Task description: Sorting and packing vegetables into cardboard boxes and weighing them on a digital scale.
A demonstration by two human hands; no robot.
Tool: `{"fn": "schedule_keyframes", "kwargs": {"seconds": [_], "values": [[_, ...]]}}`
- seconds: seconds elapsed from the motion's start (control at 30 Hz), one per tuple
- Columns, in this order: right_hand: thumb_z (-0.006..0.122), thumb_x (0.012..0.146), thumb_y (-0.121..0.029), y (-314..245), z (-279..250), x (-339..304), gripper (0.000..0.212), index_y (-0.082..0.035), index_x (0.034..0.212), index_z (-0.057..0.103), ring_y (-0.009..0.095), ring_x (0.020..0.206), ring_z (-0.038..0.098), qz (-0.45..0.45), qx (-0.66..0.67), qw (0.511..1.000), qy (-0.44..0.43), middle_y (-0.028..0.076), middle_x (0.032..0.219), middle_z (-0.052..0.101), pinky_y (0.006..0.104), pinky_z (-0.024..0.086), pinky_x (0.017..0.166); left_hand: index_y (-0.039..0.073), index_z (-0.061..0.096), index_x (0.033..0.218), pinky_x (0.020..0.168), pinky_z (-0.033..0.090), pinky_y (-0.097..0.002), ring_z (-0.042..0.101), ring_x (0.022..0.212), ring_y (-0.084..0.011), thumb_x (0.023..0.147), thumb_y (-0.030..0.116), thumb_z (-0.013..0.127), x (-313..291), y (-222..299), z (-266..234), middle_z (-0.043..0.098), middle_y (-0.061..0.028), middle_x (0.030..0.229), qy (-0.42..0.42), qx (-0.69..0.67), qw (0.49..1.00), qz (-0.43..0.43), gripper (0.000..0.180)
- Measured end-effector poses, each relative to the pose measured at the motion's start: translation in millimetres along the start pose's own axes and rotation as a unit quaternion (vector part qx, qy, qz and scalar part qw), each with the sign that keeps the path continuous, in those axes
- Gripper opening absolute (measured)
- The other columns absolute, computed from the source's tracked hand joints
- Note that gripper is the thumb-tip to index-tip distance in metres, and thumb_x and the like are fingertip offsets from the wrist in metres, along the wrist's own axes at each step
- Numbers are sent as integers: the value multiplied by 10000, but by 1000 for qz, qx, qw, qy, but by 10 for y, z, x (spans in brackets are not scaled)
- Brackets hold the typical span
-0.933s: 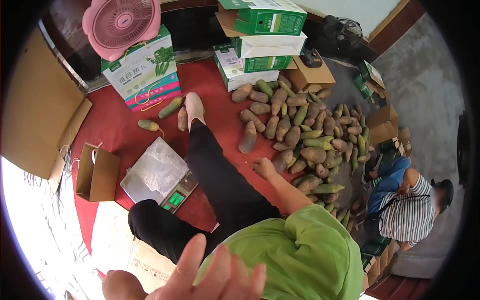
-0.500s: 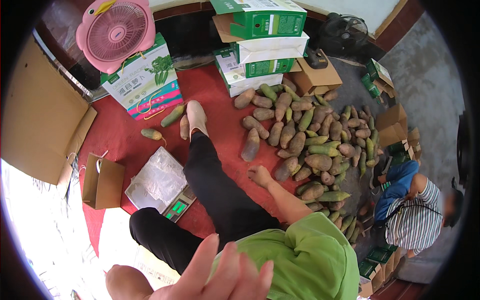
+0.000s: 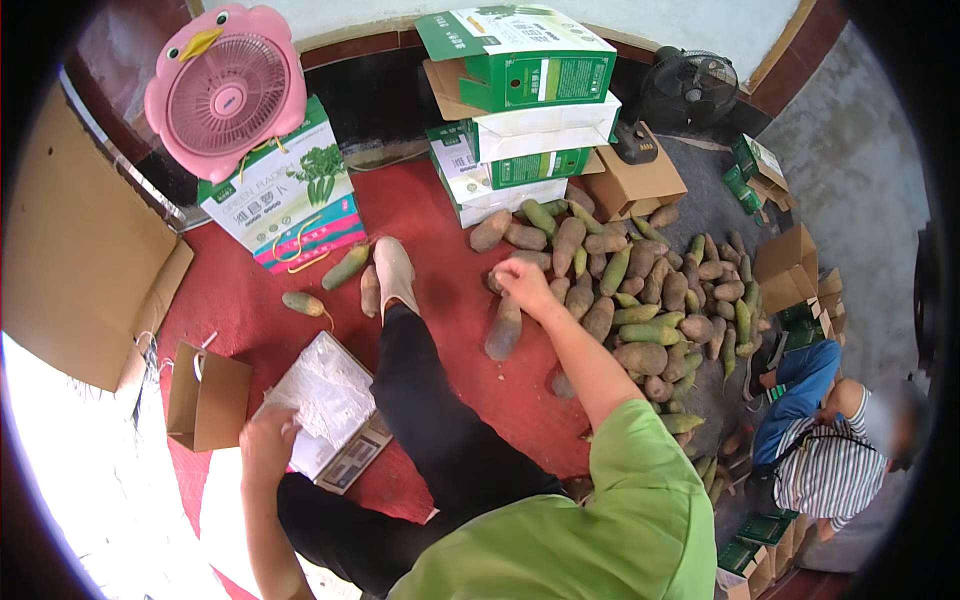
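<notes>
A stubby brownish radish (image 3: 503,330) lies just on the near side of the right hand (image 3: 524,284), at the left edge of a heap of radishes (image 3: 641,357). Another radish is partly hidden beneath its bent fingers; whether they are clamped on it I cannot tell. The right arm reaches far across the floor, elbow nearly straight, palm down. The left hand (image 3: 268,436) hangs at the near left corner of a flat scale (image 3: 355,458), fingers curled loosely; I cannot tell whether they meet the thumb.

Red covering (image 3: 540,415) spreads over the floor, with an open cardboard box (image 3: 222,405) left of the scale. On the far left, a pink fan (image 3: 228,100) sits against a printed carton (image 3: 300,185); green-and-white boxes (image 3: 550,75) are stacked at the far side. To the right sits another person (image 3: 830,460) in a striped top.
</notes>
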State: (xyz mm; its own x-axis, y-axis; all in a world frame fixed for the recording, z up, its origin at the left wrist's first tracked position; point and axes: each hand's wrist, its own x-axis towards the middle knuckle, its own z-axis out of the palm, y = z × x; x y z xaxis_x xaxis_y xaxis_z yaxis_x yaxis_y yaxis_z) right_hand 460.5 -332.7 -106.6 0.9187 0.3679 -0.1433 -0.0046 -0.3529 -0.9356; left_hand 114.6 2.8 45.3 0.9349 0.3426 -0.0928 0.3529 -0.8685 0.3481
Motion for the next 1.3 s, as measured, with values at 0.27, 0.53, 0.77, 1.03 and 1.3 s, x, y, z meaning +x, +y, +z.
{"fn": "schedule_keyframes", "kwargs": {"seconds": [0.27, 0.53, 0.77, 1.03, 1.3], "values": [[643, 819, -71, -930, -529, 1114, 426, 31, 1217, 530, 154, 577, 588, -61, 15, 991, 116, 100, 759, 619, 297, 487, 534, 40, 697, 960, 755, 489, -397, 634, 809, -311, 740, 110, 677, -231, -505, 384, 661, -160, 869, -72, -51, 987, -134, 232], [665, 800, -110, -1479, -711, 1912, 584, -12, 1329, 440, 193, 604, 634, -102, -55, 977, 181, 134, 806, 645, 325, 502, 584, -5, 681, 947, 682, 499, -377, 633, 727, -303, 711, 27, 666, -294, -611, 394, 644, -175, 797, -27, -97, 987, -126, 238], [696, 767, -176, -1538, -750, 2406, 715, -39, 1387, 367, 248, 693, 666, -135, -171, 954, 206, 110, 847, 686, 366, 512, 737, -4, 688, 930, 700, 496, -385, 631, 740, -312, 706, 45, 660, -315, -582, 342, 644, -169, 793, -34, -79, 984, -156, 231], [720, 731, -249, -1464, -878, 2718, 712, -15, 1331, 414, 365, 1098, 569, -81, -254, 943, 200, 241, 1144, 604, 411, 460, 913, 23, 699, 927, 713, 497, -392, 635, 764, -318, 713, 94, 651, -341, -568, 268, 650, -154, 807, -57, -27, 983, -172, 230], [712, 783, -216, -2033, -740, 2060, 433, -4, 1118, 537, 191, 822, 627, -51, -2, 987, 155, 119, 903, 633, 326, 489, 696, 35, 699, 920, 693, 497, -405, 633, 746, -324, 721, 118, 668, -503, -618, 241, 649, -149, 798, -21, -48, 988, -147, 218]]}}
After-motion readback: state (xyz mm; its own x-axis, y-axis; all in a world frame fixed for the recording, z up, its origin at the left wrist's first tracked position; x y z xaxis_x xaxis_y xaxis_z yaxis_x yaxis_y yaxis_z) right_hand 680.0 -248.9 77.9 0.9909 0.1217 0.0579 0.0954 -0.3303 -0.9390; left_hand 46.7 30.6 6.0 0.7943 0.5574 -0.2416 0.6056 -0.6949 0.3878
